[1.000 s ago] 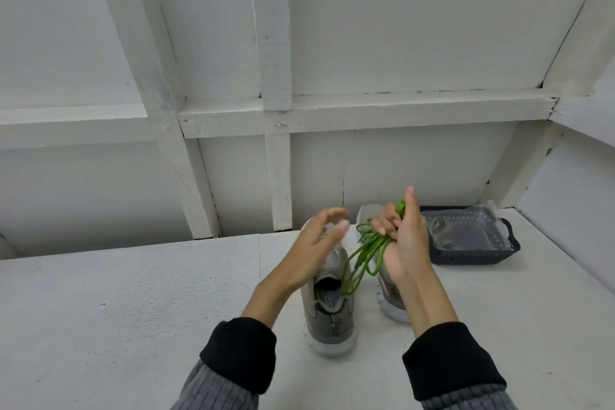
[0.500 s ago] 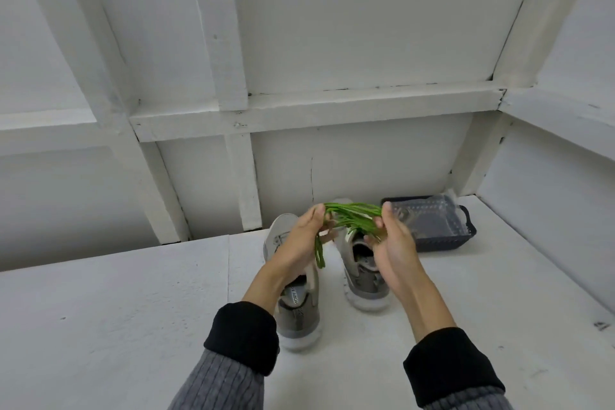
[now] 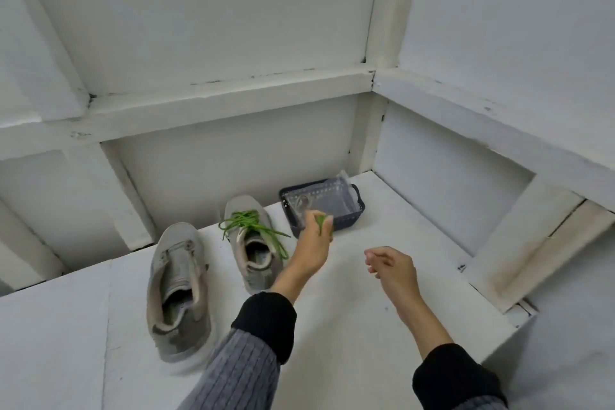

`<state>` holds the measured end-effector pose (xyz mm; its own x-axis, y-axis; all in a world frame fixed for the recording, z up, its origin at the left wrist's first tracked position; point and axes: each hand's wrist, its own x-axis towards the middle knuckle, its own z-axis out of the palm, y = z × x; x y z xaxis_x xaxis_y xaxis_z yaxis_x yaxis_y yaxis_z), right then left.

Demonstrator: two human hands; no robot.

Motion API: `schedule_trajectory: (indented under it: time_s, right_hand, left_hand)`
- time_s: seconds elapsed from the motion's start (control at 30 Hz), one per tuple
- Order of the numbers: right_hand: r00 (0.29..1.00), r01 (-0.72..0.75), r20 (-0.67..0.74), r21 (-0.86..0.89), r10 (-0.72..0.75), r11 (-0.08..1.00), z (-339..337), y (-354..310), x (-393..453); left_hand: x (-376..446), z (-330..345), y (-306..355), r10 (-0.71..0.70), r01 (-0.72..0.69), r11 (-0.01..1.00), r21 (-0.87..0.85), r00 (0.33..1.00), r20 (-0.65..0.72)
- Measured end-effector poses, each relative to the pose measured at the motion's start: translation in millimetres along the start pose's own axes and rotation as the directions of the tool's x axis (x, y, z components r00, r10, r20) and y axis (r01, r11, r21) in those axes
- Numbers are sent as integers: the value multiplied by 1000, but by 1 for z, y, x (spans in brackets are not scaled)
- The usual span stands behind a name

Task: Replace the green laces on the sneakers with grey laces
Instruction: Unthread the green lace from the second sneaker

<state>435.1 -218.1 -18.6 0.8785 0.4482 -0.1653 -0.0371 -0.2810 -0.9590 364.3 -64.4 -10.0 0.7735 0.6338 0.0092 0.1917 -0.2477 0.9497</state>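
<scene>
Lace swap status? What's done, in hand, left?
Done: near sneaker shows no lace. In hand: left hand holds a green bundle by the basket; right hand holds nothing. Left: far sneaker still carries a green lace; no grey laces fitted.

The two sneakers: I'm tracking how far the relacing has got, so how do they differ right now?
The near sneaker has no lace showing; the far sneaker still has a green lace, loose and trailing off its side. The near sneaker lies closer to the person and further left; the far sneaker sits nearer the basket. Both are grey, standing on their soles on the white table, toes pointing away.
</scene>
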Motion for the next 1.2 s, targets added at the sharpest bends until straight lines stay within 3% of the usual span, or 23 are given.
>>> schedule_trajectory:
  time_s: [0.07, 0.17, 0.27, 0.43, 0.63, 0.73, 0.93, 1.07, 1.13, 1.2]
  right_hand:
    - [999, 18, -44, -131, -24, 991, -22, 16, 7]
    - [995, 64, -59, -306, -86, 950, -47, 35, 14]
    - [991, 112, -21, -435, -135, 893, -62, 47, 18]
    - [980, 193, 87, -637, -180, 746, -72, 59, 18]
    - [968, 243, 103, -605, -229, 758, -59, 51, 14]
    - [946, 307, 63, -496, -319, 812, -34, 27, 9]
    - [846, 533, 193, -350, -497, 770, 55, -22, -21]
    - [738, 665, 431, -333, -519, 669, 119, -28, -43]
    - [707, 703, 504, -432, -496, 564, 144, -21, -50]
    - [707, 707, 511, -536, -489, 462, 160, -15, -54]
  left_hand:
    - [1, 40, -15, 54, -83, 952, 293, 993, 105]
    - [3, 84, -37, 138, -182, 746, 641, 983, 118]
    - [1, 105, -53, 150, -203, 564, 800, 978, 143]
    - [-1, 104, -66, 37, -224, 524, 822, 970, 241]
    - [-14, 66, -45, 50, -270, 618, 738, 951, 306]
    - [-32, 26, -26, 224, -267, 693, 670, 963, 152]
    - [-86, -91, -28, 429, -125, 612, 781, 882, -196]
    - [-130, -157, -53, 251, 166, 564, 809, 899, -359]
    - [-150, -175, -67, 97, 258, 555, 791, 924, -369]
    - [-163, -184, -77, 9, 260, 543, 799, 949, -315]
